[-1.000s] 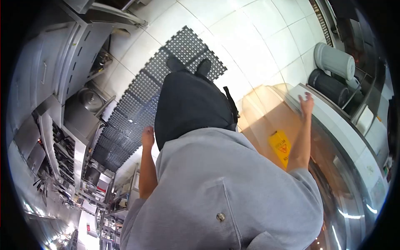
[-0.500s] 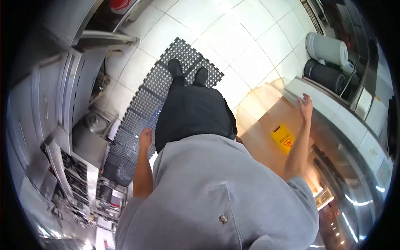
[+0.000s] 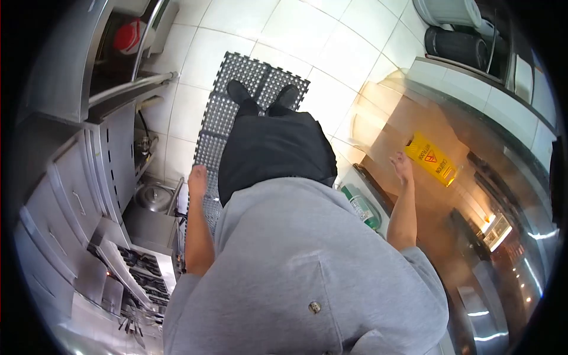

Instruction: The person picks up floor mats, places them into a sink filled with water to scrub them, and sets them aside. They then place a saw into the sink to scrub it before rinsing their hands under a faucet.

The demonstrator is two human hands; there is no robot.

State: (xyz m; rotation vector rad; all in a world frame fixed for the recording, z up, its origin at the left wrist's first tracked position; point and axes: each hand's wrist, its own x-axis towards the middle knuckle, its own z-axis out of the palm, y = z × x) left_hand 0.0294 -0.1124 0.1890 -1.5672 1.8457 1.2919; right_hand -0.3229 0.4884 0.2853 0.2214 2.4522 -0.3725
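My left hand (image 3: pixel 198 179) hangs beside my hip over the black perforated mat (image 3: pixel 238 68), its fingers curled in and nothing showing in them. On the other side, my right hand (image 3: pixel 403 167) is held out with loosely spread fingers and holds nothing. Nearest to it is a yellow wet-floor caution sign (image 3: pixel 432 158), just beyond the fingertips in this view. A bottle with green contents and a white label (image 3: pixel 360 207) lies between my right forearm and my body. My dark shoes (image 3: pixel 239 92) are on the mat.
A stove (image 3: pixel 145 275), a round metal lid (image 3: pixel 152 197) on a steel surface and steel drawer fronts (image 3: pixel 77 201) line the left. A grey bin (image 3: pixel 452 12) and a black bin (image 3: pixel 455 47) are at upper right, by a tiled ledge (image 3: pixel 461 86). Pale floor tiles (image 3: pixel 302 29) stretch ahead.
The view has shifted over the mat, and the bottle has come into sight. My right hand has come lower and closer to my body; my left hand has swung slightly forward.
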